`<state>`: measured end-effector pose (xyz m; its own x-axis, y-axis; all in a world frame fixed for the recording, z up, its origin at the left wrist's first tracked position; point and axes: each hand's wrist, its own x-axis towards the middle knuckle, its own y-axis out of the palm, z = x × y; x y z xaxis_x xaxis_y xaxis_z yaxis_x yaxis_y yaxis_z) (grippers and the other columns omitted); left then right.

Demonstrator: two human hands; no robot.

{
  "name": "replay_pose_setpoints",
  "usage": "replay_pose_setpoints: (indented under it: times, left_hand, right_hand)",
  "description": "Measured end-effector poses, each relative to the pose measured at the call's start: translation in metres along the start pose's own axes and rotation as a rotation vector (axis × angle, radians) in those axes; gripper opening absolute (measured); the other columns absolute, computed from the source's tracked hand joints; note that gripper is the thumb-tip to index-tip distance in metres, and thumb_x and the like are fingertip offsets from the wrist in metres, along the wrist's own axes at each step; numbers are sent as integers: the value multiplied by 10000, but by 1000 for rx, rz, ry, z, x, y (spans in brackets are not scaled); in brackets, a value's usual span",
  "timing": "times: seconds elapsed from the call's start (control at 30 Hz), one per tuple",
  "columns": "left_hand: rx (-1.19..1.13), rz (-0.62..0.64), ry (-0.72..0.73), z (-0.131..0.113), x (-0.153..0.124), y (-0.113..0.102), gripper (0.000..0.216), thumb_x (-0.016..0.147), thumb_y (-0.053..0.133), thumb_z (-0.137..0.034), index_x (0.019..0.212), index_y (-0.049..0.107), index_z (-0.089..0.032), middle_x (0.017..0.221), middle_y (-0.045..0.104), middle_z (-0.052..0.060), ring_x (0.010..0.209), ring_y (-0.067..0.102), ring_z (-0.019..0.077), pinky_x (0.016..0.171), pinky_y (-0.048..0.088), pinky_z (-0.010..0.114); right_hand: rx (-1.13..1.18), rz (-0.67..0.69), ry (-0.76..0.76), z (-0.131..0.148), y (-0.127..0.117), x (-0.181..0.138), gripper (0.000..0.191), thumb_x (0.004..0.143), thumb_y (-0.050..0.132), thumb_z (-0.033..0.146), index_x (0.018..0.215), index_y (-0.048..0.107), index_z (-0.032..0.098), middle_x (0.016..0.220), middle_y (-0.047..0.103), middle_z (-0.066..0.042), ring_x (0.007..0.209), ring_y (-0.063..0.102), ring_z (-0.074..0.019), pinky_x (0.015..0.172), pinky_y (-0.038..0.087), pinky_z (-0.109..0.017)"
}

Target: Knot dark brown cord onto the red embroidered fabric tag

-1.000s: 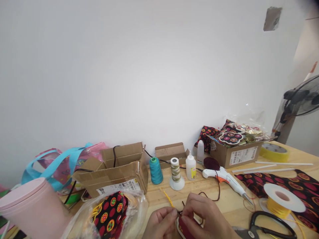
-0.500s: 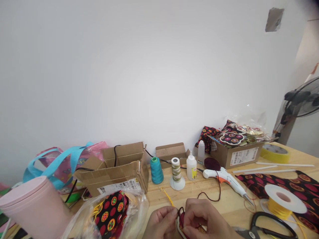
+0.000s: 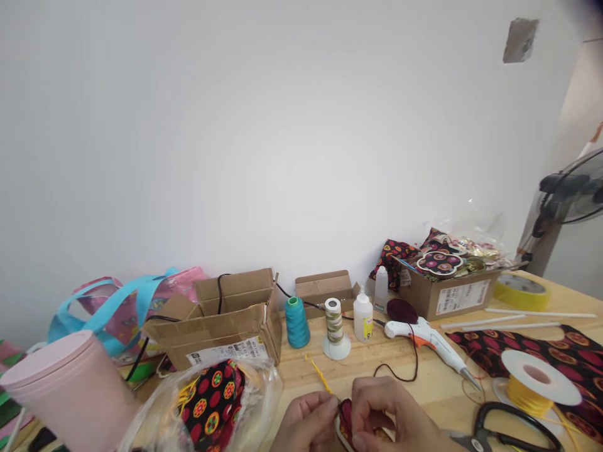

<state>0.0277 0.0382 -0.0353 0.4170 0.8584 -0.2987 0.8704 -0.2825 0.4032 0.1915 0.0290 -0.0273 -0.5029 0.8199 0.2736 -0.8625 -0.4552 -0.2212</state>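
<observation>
At the bottom centre, a small dark red patterned fabric piece with a pale edge shows between my two hands. My left hand pinches at its left edge, thumb against forefinger, where a dark cord runs along the piece. My right hand has its fingers closed over the right side of the same piece and covers much of it. The lower part is cut off by the frame. Just beyond my left fingertips lies a yellow cord. Black-handled scissors lie to the right of my right hand.
Behind stand a teal thread cone, a thread spool, a glue bottle and a glue gun. Cardboard boxes line the wall. A pink container and bagged fabric are left; a yellow cord spool is right.
The dark cord loop standing up between my fingertips now lies lower against the fabric piece. Both hands stay in nearly the same place, and the view shifts very slightly.
</observation>
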Motion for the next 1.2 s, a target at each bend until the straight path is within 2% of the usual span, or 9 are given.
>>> replay_pose_setpoints:
  times: [0.1,0.17,0.3,0.37,0.43,0.57,0.77,1.0,1.2]
  left_hand:
    - [-11,16,-13,-3,-1,1,396,489,725,-450,510,463,-155,342,272,-127,310,112,2,343,14,187]
    - [-36,5,-22,-4,0,1,396,481,733,-444,521,468,-152,351,293,-121,308,132,1,337,19,182]
    - [-67,31,-13,-3,1,-1,401,468,748,-423,520,464,-144,364,310,-118,304,137,-13,334,32,167]
    - [-67,36,-6,-1,1,-1,391,483,743,-416,523,470,-139,376,329,-110,301,152,-17,336,36,165]
    - [-68,40,-3,0,1,0,369,507,732,-409,542,498,-126,379,334,-105,303,175,-15,338,46,165]
    - [-65,23,-26,1,2,1,393,458,754,-412,571,538,-104,361,329,-111,300,165,-20,342,35,163]
    - [-105,-27,-54,4,8,-2,451,344,795,-399,585,540,-117,305,314,-130,294,127,-18,344,16,161]
    - [-129,42,-26,6,6,-3,370,465,749,-415,565,539,-127,305,291,-129,273,139,-16,335,39,162]
    - [-263,-37,-82,4,5,-3,354,446,760,-340,678,647,-98,412,461,-68,315,270,-14,344,102,134]
  right_hand:
    - [-87,-55,-10,4,-2,3,114,661,555,161,552,524,149,598,459,19,545,415,-95,479,313,-201]
    - [-143,-117,-22,7,-4,5,155,695,538,199,548,524,153,577,457,18,542,417,-104,493,323,-212]
    - [-217,-272,-23,5,-5,6,179,762,499,312,758,582,153,720,544,-37,638,481,-148,600,393,-264]
    - [-202,-268,-11,2,-3,6,193,748,527,294,874,583,158,835,578,-66,758,515,-180,702,407,-299]
    - [-157,-213,-26,-1,0,6,177,722,557,244,868,600,154,838,592,-71,801,532,-191,734,412,-300]
    - [-106,-156,-76,-4,5,9,147,695,585,203,805,653,133,722,581,-55,641,531,-152,595,427,-250]
    - [-92,-214,-43,-13,5,12,162,708,598,277,706,688,142,637,558,-43,588,512,-138,512,380,-225]
    - [103,-274,73,-14,7,14,268,678,619,395,639,652,132,601,500,-2,501,449,-95,449,346,-203]
    - [93,-304,113,-8,4,14,304,659,617,438,617,632,137,573,486,8,484,426,-91,440,328,-202]
